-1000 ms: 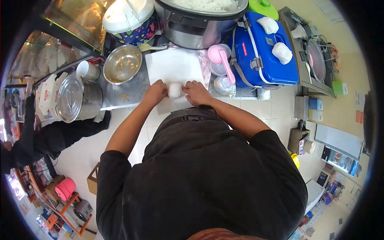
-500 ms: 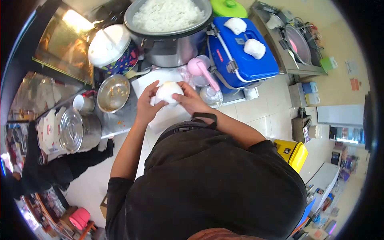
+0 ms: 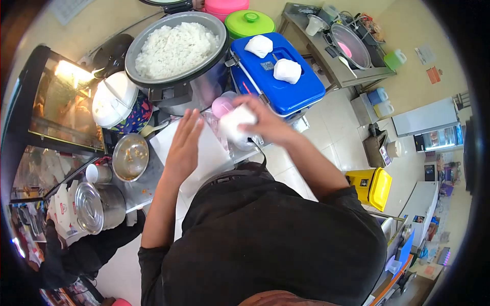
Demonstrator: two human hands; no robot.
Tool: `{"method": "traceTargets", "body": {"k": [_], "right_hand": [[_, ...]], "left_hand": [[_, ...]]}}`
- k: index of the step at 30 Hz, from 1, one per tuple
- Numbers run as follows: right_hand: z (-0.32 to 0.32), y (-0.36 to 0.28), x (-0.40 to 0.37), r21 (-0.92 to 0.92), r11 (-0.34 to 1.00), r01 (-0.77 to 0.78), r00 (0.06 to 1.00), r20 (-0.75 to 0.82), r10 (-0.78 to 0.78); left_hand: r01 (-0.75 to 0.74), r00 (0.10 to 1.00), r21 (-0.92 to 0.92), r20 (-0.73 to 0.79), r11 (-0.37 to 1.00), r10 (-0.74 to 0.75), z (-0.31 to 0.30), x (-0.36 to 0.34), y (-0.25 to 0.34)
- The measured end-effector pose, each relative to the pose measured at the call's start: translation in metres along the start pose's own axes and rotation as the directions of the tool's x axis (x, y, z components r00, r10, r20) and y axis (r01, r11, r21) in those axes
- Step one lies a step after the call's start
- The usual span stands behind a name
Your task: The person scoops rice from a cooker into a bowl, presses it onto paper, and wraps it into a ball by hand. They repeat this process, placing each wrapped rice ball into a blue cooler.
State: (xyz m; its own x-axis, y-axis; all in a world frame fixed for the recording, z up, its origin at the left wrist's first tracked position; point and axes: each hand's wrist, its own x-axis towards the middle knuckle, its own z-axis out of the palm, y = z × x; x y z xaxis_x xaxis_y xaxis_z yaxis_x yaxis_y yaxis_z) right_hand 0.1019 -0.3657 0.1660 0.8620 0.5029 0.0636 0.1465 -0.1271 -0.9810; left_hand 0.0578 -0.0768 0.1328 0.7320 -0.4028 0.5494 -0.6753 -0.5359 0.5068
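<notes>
My right hand [image 3: 269, 122] grips a white paper-wrapped packet [image 3: 234, 125], slightly blurred, above the counter's right part. Fingers stretched out, my left hand [image 3: 185, 148] is apart from the packet and holds nothing. Beneath it lie white paper sheets [image 3: 209, 162] at the counter's edge. A pink cup [image 3: 221, 106] shows just behind the packet, partly hidden by it. On the lid of the blue cooler box [image 3: 305, 94] rest two similar packets, one farther back [image 3: 259, 46] and one nearer [image 3: 287, 71].
A large cooker [image 3: 204, 94] full of white rice [image 3: 173, 48] stands behind the sheets. Left are a metal bowl [image 3: 130, 157], a lidded pot [image 3: 109, 204] and a patterned container [image 3: 133, 109]. A yellow bin [image 3: 376, 187] stands right. Another person's dark-clothed leg [image 3: 109, 245] is at lower left.
Both hands were around the packet; now the left has let go and opened. My right hand has carried the packet rightward, toward the cooler box. The camera view has shifted.
</notes>
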Motion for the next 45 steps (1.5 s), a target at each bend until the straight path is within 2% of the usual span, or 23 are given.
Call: {"method": "traceTargets", "body": {"k": [2,3,4,6,8,10,11,13,14,16,18,20,21,22,23,26,29,32,34,38,40,42,45], "right_hand": [[-0.057,-0.028,0.008,0.054,0.993,-0.105,0.925,-0.362,0.118],[-0.091,-0.03,0.018,0.121,0.993,-0.02,0.868,-0.49,0.077],[-0.126,-0.037,0.027,0.04,0.999,0.001,0.832,-0.554,0.021],[-0.189,-0.03,0.055,-0.106,0.981,-0.162,0.737,-0.674,0.049],[-0.233,-0.01,0.077,-0.034,0.956,-0.293,0.769,-0.603,0.214],[-0.275,0.059,0.102,-0.281,0.864,-0.418,0.802,-0.561,0.205],[-0.265,0.045,0.104,-0.337,0.82,-0.463,0.82,-0.513,0.252],[-0.265,0.044,0.109,-0.722,0.577,-0.382,0.831,-0.541,-0.128],[-0.26,0.044,0.106,-0.851,0.393,-0.349,0.82,-0.48,-0.31],[-0.199,-0.012,0.092,-0.946,0.275,-0.172,0.672,-0.317,-0.67],[-0.113,-0.048,0.071,-0.585,0.811,0.001,0.817,-0.467,-0.338],[-0.039,-0.023,0.053,-0.471,0.87,0.147,0.964,-0.127,-0.232],[-0.003,-0.003,0.052,-0.337,0.941,0.028,0.996,-0.068,-0.054],[0.019,0.034,0.054,-0.573,0.805,0.154,0.985,0.023,-0.172],[0.041,0.087,0.056,-0.555,0.831,0.027,0.991,-0.094,-0.095],[0.056,0.176,0.061,-0.756,0.638,-0.147,0.961,-0.261,-0.088],[0.038,0.191,0.06,-0.741,0.655,-0.145,0.981,-0.195,-0.003],[0.031,0.162,0.051,-0.675,0.725,-0.137,0.977,-0.211,-0.012],[0.032,0.141,0.04,-0.693,0.721,0.017,0.989,-0.096,-0.115],[0.036,-0.008,0.072,-0.726,0.63,0.278,0.954,0.131,-0.271],[0.028,-0.068,0.132,-0.865,0.47,0.174,0.971,0.072,-0.227],[0.017,-0.099,0.217,-0.971,0.239,-0.006,0.999,-0.018,-0.049],[-0.008,-0.056,0.327,-0.995,0.092,-0.028,0.998,-0.034,-0.061]], "left_hand": [[0.089,0.996,-0.019,-0.003,0.996,-0.089,-0.002,-0.006,-0.006],[0.14,0.99,-0.014,0.007,0.99,-0.14,0.003,-0.013,-0.011],[0.193,0.981,-0.007,0.014,0.981,-0.193,0.008,-0.021,-0.017],[0.287,0.953,0.026,0.088,0.957,-0.289,0.024,-0.038,-0.034],[0.376,0.91,0.082,0.157,0.923,-0.385,0.041,-0.06,-0.05],[0.516,0.814,0.173,0.206,0.839,-0.543,0.065,-0.092,-0.067],[0.557,0.754,0.269,0.232,0.786,-0.614,0.075,-0.106,-0.071],[0.577,0.663,0.392,0.288,0.716,-0.692,0.106,-0.142,-0.093],[0.554,0.683,0.407,0.277,0.726,-0.676,0.111,-0.149,-0.09],[0.503,0.729,0.444,0.242,0.741,-0.641,0.121,-0.149,-0.089],[0.494,0.743,0.434,0.24,0.754,-0.625,0.125,-0.149,-0.094],[0.48,0.765,0.429,0.224,0.766,-0.604,0.128,-0.147,-0.099],[0.475,0.764,0.432,0.23,0.766,-0.603,0.127,-0.147,-0.103],[0.473,0.768,0.429,0.226,0.769,-0.599,0.126,-0.147,-0.106],[0.468,0.773,0.426,0.228,0.774,-0.592,0.125,-0.148,-0.109],[0.456,0.783,0.434,0.219,0.777,-0.582,0.122,-0.151,-0.111],[0.45,0.787,0.442,0.214,0.776,-0.579,0.122,-0.165,-0.108],[0.463,0.785,0.44,0.201,0.77,-0.587,0.123,-0.171,-0.096],[0.48,0.783,0.434,0.179,0.763,-0.595,0.122,-0.17,-0.09],[0.486,0.782,0.423,0.181,0.765,-0.597,0.122,-0.171,-0.091],[0.49,0.778,0.411,0.191,0.769,-0.598,0.12,-0.17,-0.089],[0.488,0.779,0.414,0.191,0.768,-0.597,0.117,-0.17,-0.089],[0.485,0.787,0.416,0.175,0.769,-0.591,0.121,-0.174,-0.09]]}}
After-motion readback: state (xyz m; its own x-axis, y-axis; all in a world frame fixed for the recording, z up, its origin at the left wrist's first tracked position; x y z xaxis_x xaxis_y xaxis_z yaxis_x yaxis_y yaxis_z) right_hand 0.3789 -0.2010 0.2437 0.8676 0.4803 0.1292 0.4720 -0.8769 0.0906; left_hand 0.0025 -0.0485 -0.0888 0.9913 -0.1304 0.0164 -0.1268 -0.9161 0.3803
